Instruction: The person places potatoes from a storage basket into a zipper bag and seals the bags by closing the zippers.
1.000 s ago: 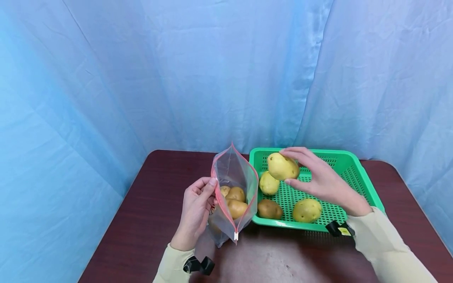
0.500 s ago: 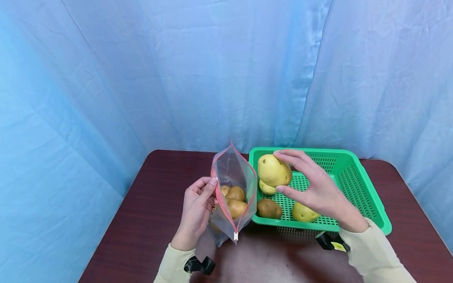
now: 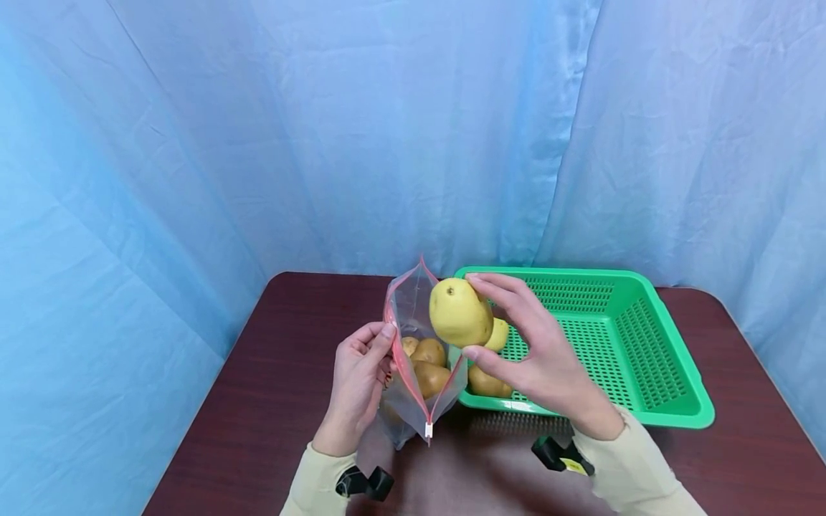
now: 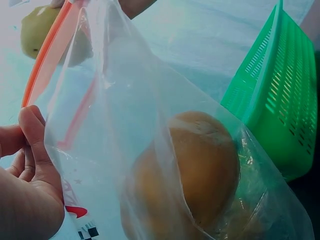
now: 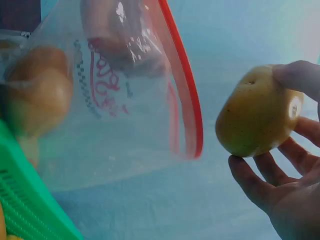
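My left hand (image 3: 361, 380) pinches the left edge of a clear zip bag (image 3: 413, 304) with a pink-red rim and a white slider at its near end. The bag's mouth gapes, and several brown potatoes (image 3: 430, 376) lie inside. Between the thumb and fingertips of my right hand (image 3: 538, 351) is a yellow potato (image 3: 460, 312), held over the right side of the bag's mouth. In the right wrist view this potato (image 5: 260, 112) is apart from the bag's red rim (image 5: 187, 95). Through the plastic in the left wrist view shows a large potato (image 4: 205, 170).
A green perforated basket (image 3: 671, 358) stands right of the bag, close against it. At its left end lie a yellow potato (image 3: 498, 335) and a brown potato (image 3: 488, 381), both partly covered. Dark wooden table (image 3: 290, 344) extends to the left; a blue curtain (image 3: 387, 143) hangs behind.
My right hand has carried the yellow potato leftward from above the basket to the bag's mouth. My left hand and the bag have stayed in place. Another yellow potato in the basket is now hidden.
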`<state>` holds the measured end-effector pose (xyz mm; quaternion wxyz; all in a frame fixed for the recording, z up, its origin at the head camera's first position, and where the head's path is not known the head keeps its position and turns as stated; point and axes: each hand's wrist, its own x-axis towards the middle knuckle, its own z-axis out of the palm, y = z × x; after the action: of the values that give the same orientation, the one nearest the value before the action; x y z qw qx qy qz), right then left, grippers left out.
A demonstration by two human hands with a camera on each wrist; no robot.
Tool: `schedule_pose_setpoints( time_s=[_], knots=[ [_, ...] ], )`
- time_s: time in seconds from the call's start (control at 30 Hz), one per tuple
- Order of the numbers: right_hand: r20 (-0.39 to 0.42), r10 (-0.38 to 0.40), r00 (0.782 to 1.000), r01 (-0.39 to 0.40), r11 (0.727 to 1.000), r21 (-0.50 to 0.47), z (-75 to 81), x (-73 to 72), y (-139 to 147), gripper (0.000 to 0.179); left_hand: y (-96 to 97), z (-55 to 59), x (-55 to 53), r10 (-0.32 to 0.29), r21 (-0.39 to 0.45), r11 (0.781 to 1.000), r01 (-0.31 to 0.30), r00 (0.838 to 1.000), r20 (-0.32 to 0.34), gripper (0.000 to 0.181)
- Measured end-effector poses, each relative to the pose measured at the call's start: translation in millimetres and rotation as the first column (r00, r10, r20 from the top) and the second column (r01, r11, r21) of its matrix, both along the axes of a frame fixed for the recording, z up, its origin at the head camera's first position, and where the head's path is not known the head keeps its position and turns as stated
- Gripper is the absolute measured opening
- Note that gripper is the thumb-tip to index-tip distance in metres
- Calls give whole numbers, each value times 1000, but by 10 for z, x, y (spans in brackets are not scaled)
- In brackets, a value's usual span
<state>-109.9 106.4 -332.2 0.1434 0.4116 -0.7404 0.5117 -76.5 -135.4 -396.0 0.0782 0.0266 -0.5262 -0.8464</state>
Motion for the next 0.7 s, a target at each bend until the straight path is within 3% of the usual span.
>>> schedule_pose_setpoints(
  time_s=[0.13,0.43,0.7],
  knots=[
    [-22,-1,1000,0,1000,-9,-11,-10,-129,77,1,3,-2,5,2,1000,-5,1000,5,8],
    [-148,-75,986,90,991,100,-168,-112,-296,72,-4,9,-8,5,-2,1000,-5,1000,19,17],
    [-234,-130,963,176,967,186,-246,-193,-363,74,-5,20,-31,13,66,998,-16,999,43,10]
  ],
)
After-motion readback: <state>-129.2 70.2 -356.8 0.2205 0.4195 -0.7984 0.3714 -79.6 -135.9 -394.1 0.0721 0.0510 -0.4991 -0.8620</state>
